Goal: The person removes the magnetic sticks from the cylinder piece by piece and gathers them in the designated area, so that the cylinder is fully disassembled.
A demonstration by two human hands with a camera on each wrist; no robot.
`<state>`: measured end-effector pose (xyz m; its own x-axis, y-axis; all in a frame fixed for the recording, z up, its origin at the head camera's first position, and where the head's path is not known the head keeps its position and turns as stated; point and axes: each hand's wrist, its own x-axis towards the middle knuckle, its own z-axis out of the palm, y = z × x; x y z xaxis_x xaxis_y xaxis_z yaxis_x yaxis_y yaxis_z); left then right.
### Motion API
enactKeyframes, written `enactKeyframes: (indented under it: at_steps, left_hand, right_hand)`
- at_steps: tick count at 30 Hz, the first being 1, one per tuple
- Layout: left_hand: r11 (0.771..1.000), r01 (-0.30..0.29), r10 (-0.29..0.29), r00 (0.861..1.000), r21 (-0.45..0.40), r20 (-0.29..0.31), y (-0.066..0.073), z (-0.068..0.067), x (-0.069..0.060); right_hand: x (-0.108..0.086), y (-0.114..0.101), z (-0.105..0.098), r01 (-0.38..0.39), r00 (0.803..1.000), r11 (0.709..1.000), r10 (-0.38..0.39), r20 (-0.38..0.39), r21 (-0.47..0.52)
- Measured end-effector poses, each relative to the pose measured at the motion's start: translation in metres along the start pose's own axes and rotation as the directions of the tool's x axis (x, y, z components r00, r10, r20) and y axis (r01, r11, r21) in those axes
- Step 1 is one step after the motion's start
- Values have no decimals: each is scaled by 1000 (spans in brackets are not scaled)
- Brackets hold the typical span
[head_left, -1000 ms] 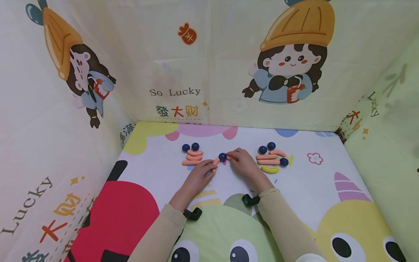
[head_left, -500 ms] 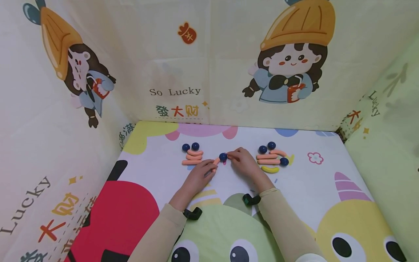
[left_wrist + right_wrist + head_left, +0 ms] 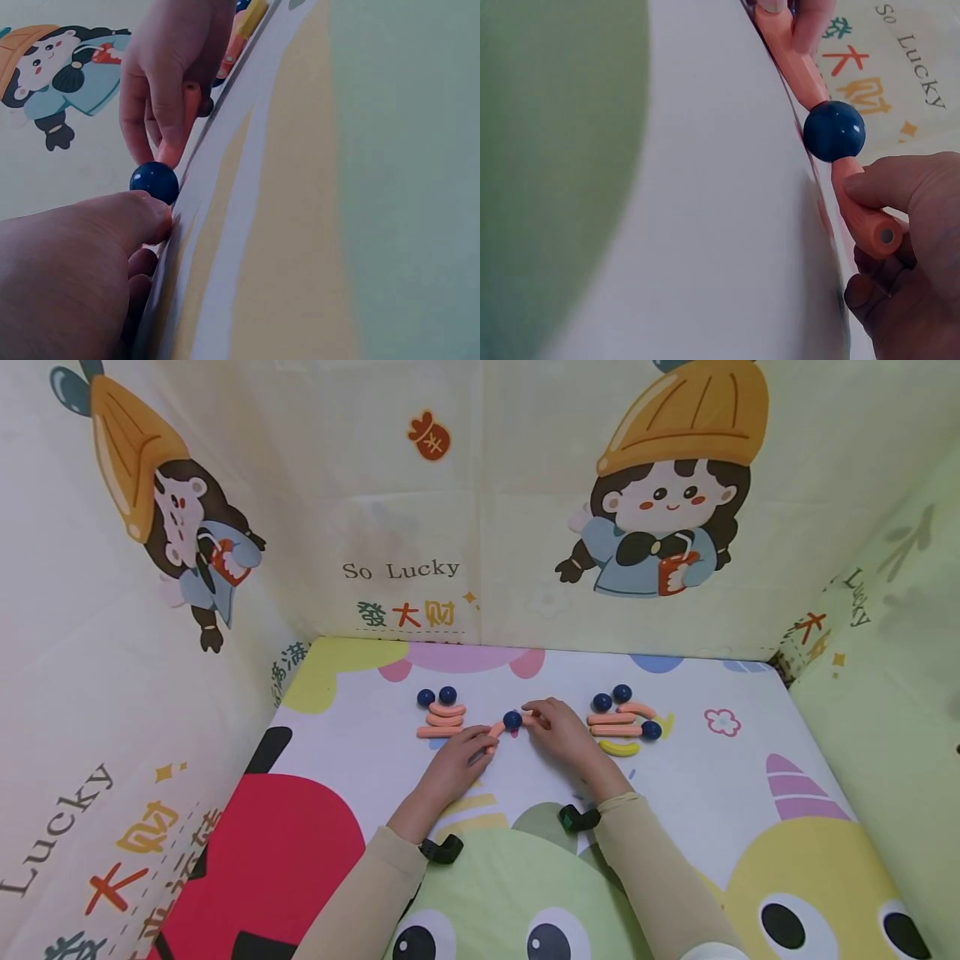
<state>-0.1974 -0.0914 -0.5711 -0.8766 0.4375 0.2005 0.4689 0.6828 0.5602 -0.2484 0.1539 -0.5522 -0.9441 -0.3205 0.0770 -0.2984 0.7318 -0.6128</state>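
A dark blue ball (image 3: 512, 720) joins two salmon-orange toy building rods end to end, just above the white table top. My left hand (image 3: 456, 766) pinches the left rod (image 3: 793, 64) between thumb and fingers. The right rod (image 3: 862, 214), slightly bent with a small grey disc in its open end, is pinched by my right hand (image 3: 564, 739). In the right wrist view both rods touch the ball (image 3: 835, 131). My left thumb lies close by the ball in the left wrist view, where the left rod is mostly hidden.
Left of my hands lie stacked orange rods (image 3: 444, 722) and two blue balls (image 3: 447, 695). To the right are more orange rods (image 3: 615, 732), several blue balls (image 3: 651, 730) and a curved yellow rod (image 3: 618, 749). A cartoon-printed cloth wall (image 3: 510, 527) stands behind the table.
My right hand and the blue ball have shifted very slightly to the right. Both hands keep their hold on the rods; the other pieces have not moved.
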Motion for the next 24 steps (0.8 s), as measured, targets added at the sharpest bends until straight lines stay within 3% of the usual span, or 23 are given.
enactKeyframes:
  at_steps: [13,24]
  left_hand:
    - [999,33,-33,999,9,20,2,-1,-1]
    - [999,33,-33,999,7,18,3,-2,-1]
  right_hand:
    - [-2,6,-1,44,998,999,-45,35,15]
    - [-6,4,-7,-7,999,1000,6,35,30]
